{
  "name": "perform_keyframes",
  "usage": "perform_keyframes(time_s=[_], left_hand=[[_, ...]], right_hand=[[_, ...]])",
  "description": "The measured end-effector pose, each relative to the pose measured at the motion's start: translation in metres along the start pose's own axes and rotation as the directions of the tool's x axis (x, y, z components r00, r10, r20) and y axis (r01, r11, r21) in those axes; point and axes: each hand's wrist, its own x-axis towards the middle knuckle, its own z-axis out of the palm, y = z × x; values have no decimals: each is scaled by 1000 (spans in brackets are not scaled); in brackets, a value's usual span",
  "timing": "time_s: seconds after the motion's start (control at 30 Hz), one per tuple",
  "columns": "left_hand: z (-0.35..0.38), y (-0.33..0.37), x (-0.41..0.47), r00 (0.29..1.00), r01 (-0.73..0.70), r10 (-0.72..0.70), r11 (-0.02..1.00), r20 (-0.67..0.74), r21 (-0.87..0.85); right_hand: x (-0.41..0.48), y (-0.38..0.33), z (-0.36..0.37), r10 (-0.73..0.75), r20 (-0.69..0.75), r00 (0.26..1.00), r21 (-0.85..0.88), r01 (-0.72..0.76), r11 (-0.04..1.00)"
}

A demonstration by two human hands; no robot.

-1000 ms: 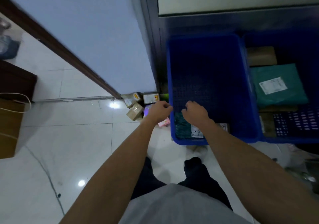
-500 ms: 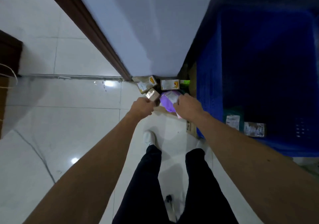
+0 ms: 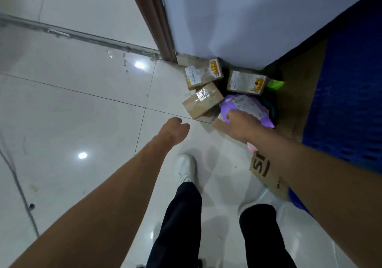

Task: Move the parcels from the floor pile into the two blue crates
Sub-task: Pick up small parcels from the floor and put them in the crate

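Shining with lamp glare, the white tiled floor [image 3: 82,102] is bearing parcels [image 3: 203,100] in the wall [image 3: 237,19] corner by the blue crate [image 3: 347,102], while the left hand [image 3: 174,131] is hovering curled and empty and the right hand [image 3: 242,126] is reaching over the purple parcel [image 3: 246,104], its grip hidden.

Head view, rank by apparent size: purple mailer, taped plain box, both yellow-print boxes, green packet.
1. purple mailer, part hidden by right hand
2. taped plain box, close to the mailer
3. left yellow-print box and right yellow-print box: alike
4. green packet, mostly hidden
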Motion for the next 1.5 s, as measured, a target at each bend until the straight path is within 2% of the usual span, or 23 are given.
perform_keyframes(time_s=[0.1,0.23,0.33,0.47,0.57,0.7,0.97,1.13,1.3,1.43,1.5], left_hand=[[17,1,52,1000,-9,10,998,5,-60],[35,-3,103,1000,13,-16,982,-16,-187],[42,-2,123,998,-5,-11,971,-62,-238],[41,1,144,997,15,-44,932,-70,-363],[39,4,142,998,51,-67,875,-16,-482],[33,6,124,996,80,-82,859,19,-505],[5,32,32,994,42,-81,897,-71,-440],[-5,57,-54,993,17,-57,936,-104,-351],[-13,92,-165,998,-17,-6,940,-64,-341],[-18,118,-252,1000,-15,10,913,-13,-408],[-17,128,-292,998,-62,68,925,4,-375]], right_hand=[[47,-5,20,-2,0,1000,18,2,1000],[97,-19,33,55,-203,978,133,-28,991],[123,-22,36,82,-273,959,199,-27,980],[145,-18,41,86,-222,971,234,-33,972],[149,-17,43,108,-152,983,323,-54,945],[132,-19,36,148,-101,984,358,-102,928],[45,-28,-14,157,-35,987,336,-136,932],[-36,-29,-66,153,-62,986,323,-125,938],[-141,-11,-132,77,-94,993,293,-46,955],[-215,6,-166,135,-152,979,364,-72,929],[-251,18,-180,154,-172,973,389,-76,918]])
